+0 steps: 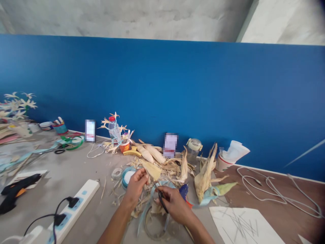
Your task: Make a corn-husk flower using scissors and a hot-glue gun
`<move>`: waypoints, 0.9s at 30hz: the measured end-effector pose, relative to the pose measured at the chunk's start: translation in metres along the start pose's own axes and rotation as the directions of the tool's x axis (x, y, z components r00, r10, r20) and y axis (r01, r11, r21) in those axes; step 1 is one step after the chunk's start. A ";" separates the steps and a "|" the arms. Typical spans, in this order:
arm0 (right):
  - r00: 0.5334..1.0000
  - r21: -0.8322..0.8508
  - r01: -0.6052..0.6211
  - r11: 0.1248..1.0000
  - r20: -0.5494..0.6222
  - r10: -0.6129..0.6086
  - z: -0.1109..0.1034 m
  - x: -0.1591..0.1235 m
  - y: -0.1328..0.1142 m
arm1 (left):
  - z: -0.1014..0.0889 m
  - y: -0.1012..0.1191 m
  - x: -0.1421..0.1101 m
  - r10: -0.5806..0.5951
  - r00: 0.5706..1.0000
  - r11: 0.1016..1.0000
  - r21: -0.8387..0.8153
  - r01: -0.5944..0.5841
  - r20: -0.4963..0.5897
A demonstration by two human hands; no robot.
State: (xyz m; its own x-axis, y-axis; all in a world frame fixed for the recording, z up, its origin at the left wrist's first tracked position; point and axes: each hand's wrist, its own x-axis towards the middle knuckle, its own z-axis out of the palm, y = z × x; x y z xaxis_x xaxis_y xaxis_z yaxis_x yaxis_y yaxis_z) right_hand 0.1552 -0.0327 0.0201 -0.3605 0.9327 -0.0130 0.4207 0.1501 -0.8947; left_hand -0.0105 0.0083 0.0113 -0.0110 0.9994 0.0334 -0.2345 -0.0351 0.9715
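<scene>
My left hand (135, 187) is closed, its thumb and fingers pinching a pale strip of corn husk (151, 170) that spreads out beyond the fingertips. My right hand (176, 204) is wrapped round black-handled scissors (162, 202), whose blades point toward the husk; whether they touch it I cannot tell. Below the hands lie a clear roll of tape (149, 234) and light blue ribbon (142, 217). Just left of my left hand is a blue ribbon spool (125, 177). Husk scraps are scattered around both hands.
A white power strip (76, 206) and a black glue gun (20, 191) lie at left. Corn husks (207, 176), a lidded jar (194, 149) and a paper cup (224, 163) stand at right. Thin wires lie on white paper (220, 220). A blue partition (162, 84) borders the table.
</scene>
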 end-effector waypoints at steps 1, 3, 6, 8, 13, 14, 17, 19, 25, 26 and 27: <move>1.000 0.015 0.000 1.000 0.003 0.000 0.000 0.000 0.001 | 0.000 0.001 0.000 -0.002 1.000 1.000 0.000 0.002 0.001; 1.000 0.054 -0.006 0.999 0.020 0.005 0.001 0.000 0.002 | 0.001 0.003 0.000 -0.009 1.000 1.000 0.003 0.009 0.008; 0.999 0.095 -0.025 0.995 0.043 0.021 0.001 0.001 0.005 | 0.003 0.007 -0.001 -0.020 1.000 1.000 0.018 0.020 0.012; 0.998 0.098 -0.043 0.994 0.044 0.039 0.001 0.002 0.007 | 0.003 0.010 -0.002 -0.024 1.000 0.999 0.026 0.024 0.005; 0.997 0.094 -0.072 0.993 0.043 0.068 0.001 0.002 0.010 | 0.003 0.010 -0.003 -0.019 1.000 0.999 0.047 0.018 0.015; 0.997 0.096 -0.070 0.993 0.041 0.066 0.001 0.002 0.010 | 0.002 0.009 -0.003 -0.018 1.000 0.999 0.048 0.017 0.017; 0.998 0.097 -0.056 0.994 0.034 0.053 0.000 0.002 0.009 | 0.002 0.007 -0.003 -0.015 1.000 0.999 0.047 0.014 0.021; 0.998 0.092 -0.059 0.994 0.031 0.056 0.000 0.002 0.009 | 0.002 0.008 -0.003 -0.018 1.000 0.998 0.053 0.017 0.019; 0.997 0.086 -0.062 0.994 0.050 0.058 -0.001 0.002 0.012 | 0.003 0.012 -0.003 -0.033 0.999 0.999 0.038 0.034 -0.024; 0.997 0.092 -0.061 0.994 0.053 0.056 -0.001 0.002 0.012 | 0.003 0.012 -0.002 -0.030 0.998 0.999 0.029 0.032 -0.047; 0.997 0.101 -0.062 0.993 0.058 0.056 -0.001 0.002 0.013 | 0.002 0.010 -0.002 -0.027 0.997 0.999 0.021 0.028 -0.069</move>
State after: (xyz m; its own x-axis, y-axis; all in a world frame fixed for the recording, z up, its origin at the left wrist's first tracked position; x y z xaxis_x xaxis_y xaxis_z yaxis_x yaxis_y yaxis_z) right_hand 0.1602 -0.0283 0.0089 -0.3841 0.9190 -0.0893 0.3557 0.0580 -0.9328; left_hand -0.0106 0.0059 0.0218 -0.0719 0.9974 -0.0088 -0.2141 -0.0068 0.9768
